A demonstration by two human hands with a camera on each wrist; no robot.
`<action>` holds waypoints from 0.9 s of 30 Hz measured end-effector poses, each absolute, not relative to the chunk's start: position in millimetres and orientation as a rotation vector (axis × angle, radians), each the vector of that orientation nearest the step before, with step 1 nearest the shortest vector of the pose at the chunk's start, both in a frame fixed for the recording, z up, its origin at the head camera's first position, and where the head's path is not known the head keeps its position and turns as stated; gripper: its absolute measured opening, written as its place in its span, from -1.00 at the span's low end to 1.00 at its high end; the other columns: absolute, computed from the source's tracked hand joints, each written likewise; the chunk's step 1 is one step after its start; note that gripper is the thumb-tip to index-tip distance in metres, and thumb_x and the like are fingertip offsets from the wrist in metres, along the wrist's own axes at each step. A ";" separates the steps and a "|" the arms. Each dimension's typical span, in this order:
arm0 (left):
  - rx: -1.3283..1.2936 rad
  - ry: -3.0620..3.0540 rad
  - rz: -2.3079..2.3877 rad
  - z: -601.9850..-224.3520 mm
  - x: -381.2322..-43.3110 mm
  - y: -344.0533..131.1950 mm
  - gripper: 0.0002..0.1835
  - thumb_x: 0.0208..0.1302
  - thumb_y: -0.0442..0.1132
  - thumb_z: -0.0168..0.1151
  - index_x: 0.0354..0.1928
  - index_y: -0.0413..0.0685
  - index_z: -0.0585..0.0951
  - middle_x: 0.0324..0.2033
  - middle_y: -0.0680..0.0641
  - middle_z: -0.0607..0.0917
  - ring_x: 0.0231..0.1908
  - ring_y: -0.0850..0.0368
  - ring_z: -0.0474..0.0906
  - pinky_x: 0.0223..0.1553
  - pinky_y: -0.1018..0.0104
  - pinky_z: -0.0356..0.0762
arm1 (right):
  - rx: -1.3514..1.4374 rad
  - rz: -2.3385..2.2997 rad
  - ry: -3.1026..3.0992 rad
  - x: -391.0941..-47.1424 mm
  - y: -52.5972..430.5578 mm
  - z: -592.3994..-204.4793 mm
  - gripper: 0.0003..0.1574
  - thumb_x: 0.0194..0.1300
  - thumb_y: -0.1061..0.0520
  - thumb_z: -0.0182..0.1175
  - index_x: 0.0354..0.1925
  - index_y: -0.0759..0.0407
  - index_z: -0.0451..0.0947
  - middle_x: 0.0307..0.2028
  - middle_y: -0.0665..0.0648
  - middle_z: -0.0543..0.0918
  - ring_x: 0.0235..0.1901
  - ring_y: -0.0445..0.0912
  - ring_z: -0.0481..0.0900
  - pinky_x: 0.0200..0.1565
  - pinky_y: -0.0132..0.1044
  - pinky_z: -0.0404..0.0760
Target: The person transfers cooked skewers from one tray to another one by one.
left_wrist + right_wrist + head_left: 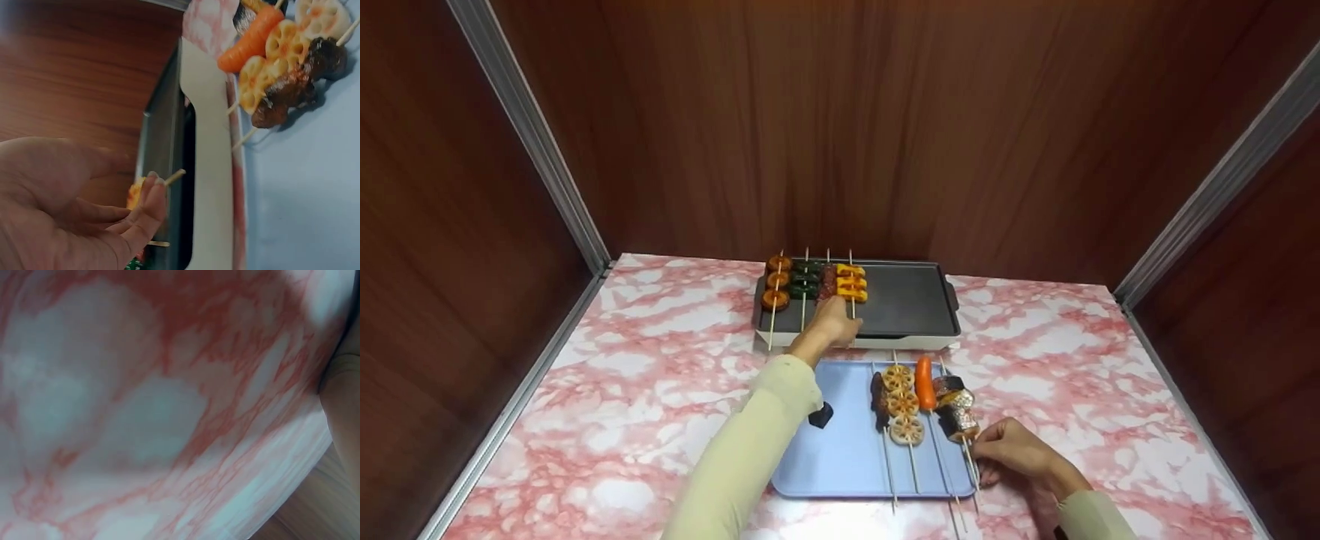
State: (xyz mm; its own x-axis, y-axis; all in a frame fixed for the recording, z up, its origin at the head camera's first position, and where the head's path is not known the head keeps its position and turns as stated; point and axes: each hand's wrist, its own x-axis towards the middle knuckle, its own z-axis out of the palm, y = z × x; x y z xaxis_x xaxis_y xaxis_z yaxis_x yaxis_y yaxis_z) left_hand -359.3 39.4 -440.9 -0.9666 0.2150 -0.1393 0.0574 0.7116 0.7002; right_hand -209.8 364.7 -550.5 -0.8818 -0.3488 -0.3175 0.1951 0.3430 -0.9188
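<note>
Over the front of a dark griddle (911, 300), my left hand (832, 324) is at the stick end of a skewer of yellow pieces (852, 283). In the left wrist view its fingertips (154, 183) lie right by the stick, and the thumb stands apart from them. Beside it are skewers of reddish meat (828, 281), dark green pieces (805, 279) and round orange-brown slices (776, 280). At the blue tray's (840, 472) right edge, my right hand (1016, 450) pinches the stick of a skewer of dark and silvery chunks (958, 412). The right wrist view shows mostly tabletop.
On the tray lie a sausage skewer (925, 382), a lotus root skewer (902, 405) and a dark meat skewer (879, 401). The tray sits just in front of the griddle on a pink-and-white marbled table (660, 405). Wood-look panels (840, 135) enclose the back and sides.
</note>
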 end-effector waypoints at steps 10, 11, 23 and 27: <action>-0.011 2.699 1.210 -456.5 -377.0 56.7 -0.82 0.34 -0.41 0.25 -0.12 -0.44 0.66 -0.12 -0.40 0.70 -0.37 -0.09 0.78 -0.28 0.18 0.76 | -0.184 -1.549 2.176 -207.5 364.8 -551.1 -0.77 0.32 0.29 0.25 -0.29 0.53 0.67 -0.56 0.18 0.72 -0.68 -0.23 0.62 -0.55 -0.40 0.64; -0.031 2.695 1.221 -457.7 -378.7 57.6 -0.81 0.31 -0.45 0.24 -0.10 -0.45 0.66 -0.12 -0.40 0.70 -0.37 -0.11 0.78 -0.30 0.17 0.76 | -0.187 -1.549 2.175 -207.9 364.4 -551.1 -0.77 0.32 0.29 0.25 -0.29 0.53 0.67 -0.56 0.17 0.72 -0.68 -0.23 0.62 -0.55 -0.40 0.64; -0.026 2.774 1.119 -458.0 -384.5 56.4 -0.85 0.12 -0.56 0.24 -0.28 -0.36 0.71 -0.22 -0.28 0.73 -0.28 -0.03 0.73 -0.44 0.37 0.65 | -0.179 -1.570 2.146 -208.6 363.5 -551.7 -0.76 0.33 0.30 0.25 -0.28 0.55 0.66 -0.57 0.17 0.71 -0.68 -0.21 0.64 -0.55 -0.38 0.65; -0.004 2.756 1.145 -457.5 -385.3 54.3 -0.78 0.12 -0.56 0.20 -0.60 -0.17 0.56 -0.57 -0.05 0.55 -0.54 0.09 0.44 -0.56 0.40 0.41 | -0.175 -1.591 2.127 -207.9 362.9 -552.5 -0.76 0.33 0.32 0.22 -0.28 0.58 0.65 -0.59 0.15 0.71 -0.68 -0.21 0.64 -0.55 -0.37 0.65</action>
State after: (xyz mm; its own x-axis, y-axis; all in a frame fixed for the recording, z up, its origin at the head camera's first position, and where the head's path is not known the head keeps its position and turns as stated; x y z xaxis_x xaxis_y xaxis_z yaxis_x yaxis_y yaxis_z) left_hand -385.3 54.3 -457.5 -0.9876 0.0578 -0.1458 -0.0625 0.7074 0.7040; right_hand -207.9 362.9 -552.5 -0.8790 -0.3752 -0.2943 0.1764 0.3175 -0.9317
